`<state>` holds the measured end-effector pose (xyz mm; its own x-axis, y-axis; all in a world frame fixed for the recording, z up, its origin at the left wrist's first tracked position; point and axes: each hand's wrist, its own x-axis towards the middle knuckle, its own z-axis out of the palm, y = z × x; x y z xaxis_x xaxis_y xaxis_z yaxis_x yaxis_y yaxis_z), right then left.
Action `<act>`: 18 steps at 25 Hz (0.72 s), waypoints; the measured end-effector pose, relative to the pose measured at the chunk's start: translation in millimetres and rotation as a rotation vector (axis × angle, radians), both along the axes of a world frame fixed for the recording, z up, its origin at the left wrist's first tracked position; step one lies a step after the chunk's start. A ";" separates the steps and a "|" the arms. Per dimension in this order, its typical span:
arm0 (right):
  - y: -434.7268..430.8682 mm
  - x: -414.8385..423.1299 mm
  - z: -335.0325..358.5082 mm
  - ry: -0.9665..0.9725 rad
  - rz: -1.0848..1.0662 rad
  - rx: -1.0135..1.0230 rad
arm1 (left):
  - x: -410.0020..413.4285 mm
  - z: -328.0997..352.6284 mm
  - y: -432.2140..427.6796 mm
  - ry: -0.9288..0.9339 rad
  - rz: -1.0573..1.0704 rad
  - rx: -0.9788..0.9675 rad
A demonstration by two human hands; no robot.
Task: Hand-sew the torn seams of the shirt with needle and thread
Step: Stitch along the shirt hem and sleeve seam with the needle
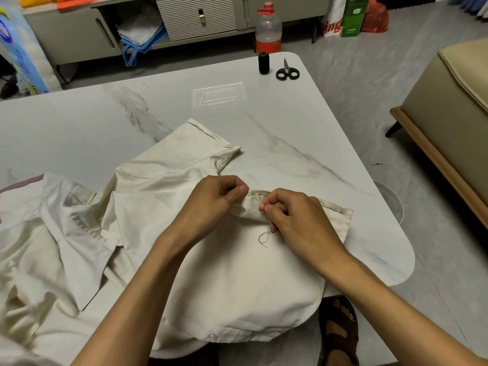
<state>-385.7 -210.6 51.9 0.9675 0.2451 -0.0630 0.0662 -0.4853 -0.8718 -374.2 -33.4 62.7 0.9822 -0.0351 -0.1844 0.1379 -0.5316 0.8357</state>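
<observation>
A cream shirt [216,273] lies spread over the near half of the marble table [303,133]. My left hand [216,196] pinches a folded seam edge of the shirt between thumb and fingers. Just to its right, my right hand [293,215] pinches a thin needle [258,200] whose tip is stuck into the seam. Dark thread [264,237] hangs from the needle and loops on the cloth below my right hand. A line of dark stitches [331,207] runs along the seam to the right.
A black thread spool [263,63] and small black-handled scissors [287,71] stand at the table's far edge. A plastic bottle [268,29] sits on the floor behind. A beige sofa [454,122] is at right. My sandalled foot [339,331] shows below the table's edge.
</observation>
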 end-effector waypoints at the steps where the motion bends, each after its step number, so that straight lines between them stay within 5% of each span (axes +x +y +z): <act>1: 0.2 -0.1 0.0 0.001 -0.006 -0.006 | -0.9 1.1 -0.6 -0.001 0.001 -0.009; 6: 3.5 0.4 -2.1 -0.006 -0.041 -0.055 | -5.7 4.2 -4.6 -0.133 0.013 0.113; 18: 17.6 -0.8 -1.5 -0.021 -0.213 -0.043 | -5.2 -14.8 -11.6 -0.831 -0.091 0.572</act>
<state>-386.5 -193.0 50.4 0.9983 0.0323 -0.0483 -0.0240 -0.5273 -0.8493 -379.4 -45.0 48.0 0.8052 -0.2369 0.5436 -0.4326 -0.8617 0.2653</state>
